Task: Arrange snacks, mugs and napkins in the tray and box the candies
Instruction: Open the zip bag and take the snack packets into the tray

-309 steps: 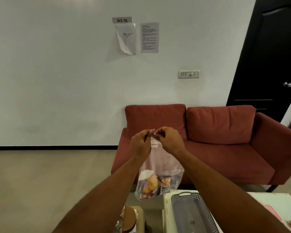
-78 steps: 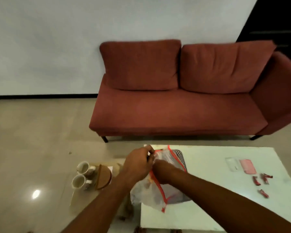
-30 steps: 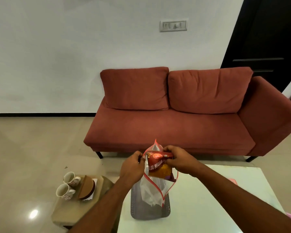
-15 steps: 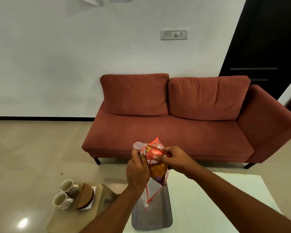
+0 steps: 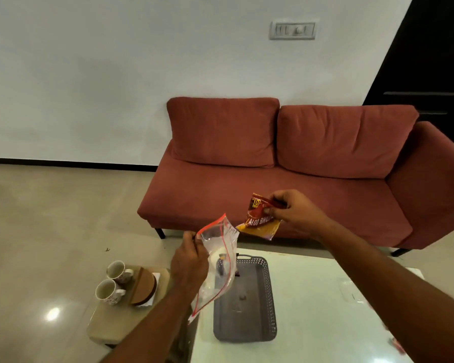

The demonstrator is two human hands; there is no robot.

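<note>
My right hand (image 5: 292, 210) pinches the top of a red and yellow snack packet (image 5: 260, 220), held in the air clear of the bag. My left hand (image 5: 190, 259) grips the rim of a clear zip bag (image 5: 219, 260) with a red seal strip; the bag hangs open over the left end of a grey perforated tray (image 5: 266, 297). Something small and dark still shows inside the bag. The tray lies on a white table (image 5: 320, 310) and holds only a few tiny bits. Two patterned mugs (image 5: 113, 280) stand on a low stool at the left.
Beside the mugs on the beige stool (image 5: 116, 318) rests a brown wooden holder (image 5: 143, 288) with white napkins. A red sofa (image 5: 286, 179) stands behind the table. Small red candies (image 5: 396, 343) lie near the table's right edge. A dark door (image 5: 430, 61) is at the far right.
My right hand has drawn the snack packet fully out of the zip bag and moved it up and to the right. My left hand has lowered the bag to the left.
</note>
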